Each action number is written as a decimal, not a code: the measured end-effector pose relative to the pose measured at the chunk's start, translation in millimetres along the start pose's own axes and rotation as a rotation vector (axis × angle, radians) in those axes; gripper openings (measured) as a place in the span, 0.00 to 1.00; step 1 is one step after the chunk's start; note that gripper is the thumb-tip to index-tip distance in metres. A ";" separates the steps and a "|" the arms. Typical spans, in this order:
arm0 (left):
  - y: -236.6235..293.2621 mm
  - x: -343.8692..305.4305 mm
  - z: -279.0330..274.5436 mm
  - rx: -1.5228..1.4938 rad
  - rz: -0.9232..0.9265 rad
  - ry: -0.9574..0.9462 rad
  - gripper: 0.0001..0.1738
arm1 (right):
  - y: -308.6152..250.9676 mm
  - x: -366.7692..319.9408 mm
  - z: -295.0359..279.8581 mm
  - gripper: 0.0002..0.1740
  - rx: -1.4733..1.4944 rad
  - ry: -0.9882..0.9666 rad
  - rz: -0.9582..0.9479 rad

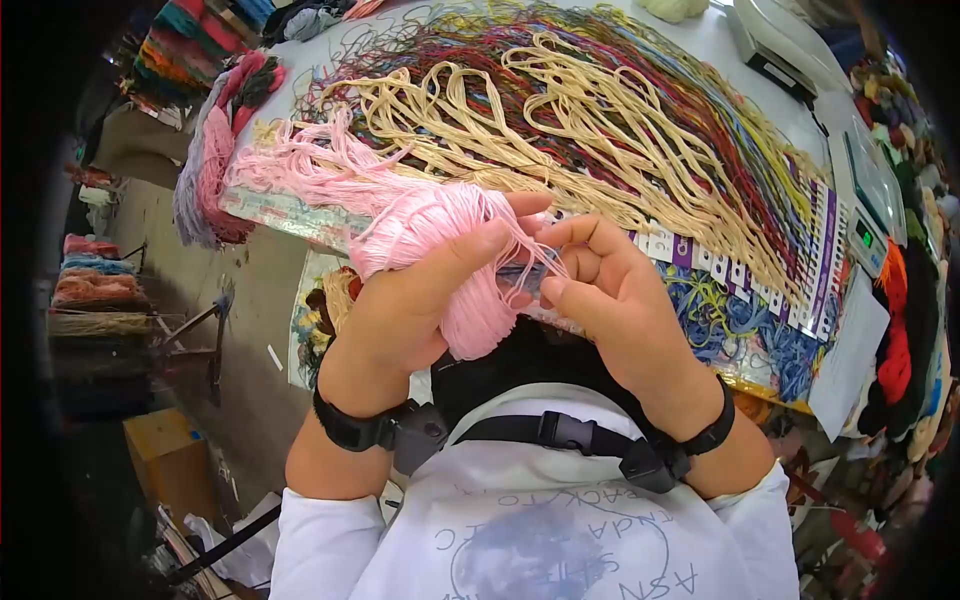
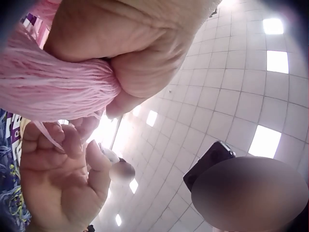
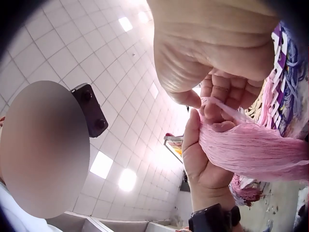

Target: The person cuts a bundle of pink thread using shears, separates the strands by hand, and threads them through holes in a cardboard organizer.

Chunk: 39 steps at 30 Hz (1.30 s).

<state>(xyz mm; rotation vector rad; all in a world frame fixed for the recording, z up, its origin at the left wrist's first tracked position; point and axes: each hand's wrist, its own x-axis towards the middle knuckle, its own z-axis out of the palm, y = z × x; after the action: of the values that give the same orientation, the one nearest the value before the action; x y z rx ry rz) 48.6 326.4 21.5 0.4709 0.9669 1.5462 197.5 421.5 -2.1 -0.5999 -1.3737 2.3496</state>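
Observation:
My left hand (image 1: 408, 305) grips a thick bundle of pale pink yarn (image 1: 478, 318), its thumb lying across the top of the strands. At the bundle's right side, my right hand (image 1: 628, 305) pinches a few loose pink strands between thumb and curled fingers. Those strands stretch in a short span from the bundle to the right fingertips. In the left wrist view the bundle (image 2: 53, 89) passes under the left thumb, with a thin strand running to the right hand (image 2: 60, 179). More pink yarn (image 1: 320, 165) trails back over the table's left end.
Long cream yarn strands (image 1: 620, 120) lie over many-coloured threads (image 1: 330, 75) on the table, beside purple-and-white cards (image 1: 815, 265). Blue and yellow yarn (image 1: 745, 335) lies near the front edge. A small digital scale (image 1: 868, 245) stands at right. Yarn hanks (image 1: 215, 170) hang off the left corner.

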 end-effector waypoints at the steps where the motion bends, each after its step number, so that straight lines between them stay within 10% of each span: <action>1: -1.3 0.1 1.0 0.000 -0.001 0.000 0.26 | 0.2 0.3 1.5 0.15 0.001 0.001 0.000; 36: 18.1 -3.3 -38.3 0.228 -0.103 -0.179 0.28 | -5.1 -2.7 -6.1 0.05 -0.141 0.028 -0.078; 39: 52.7 -11.0 -86.3 0.499 0.023 -0.387 0.23 | -32.6 -26.3 -70.0 0.06 -0.166 -0.287 0.134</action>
<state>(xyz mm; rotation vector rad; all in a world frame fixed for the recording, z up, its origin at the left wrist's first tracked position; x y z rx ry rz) -46.6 290.9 16.0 1.0929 1.0352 1.1619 259.2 474.8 0.5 -0.4220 -1.7152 2.5213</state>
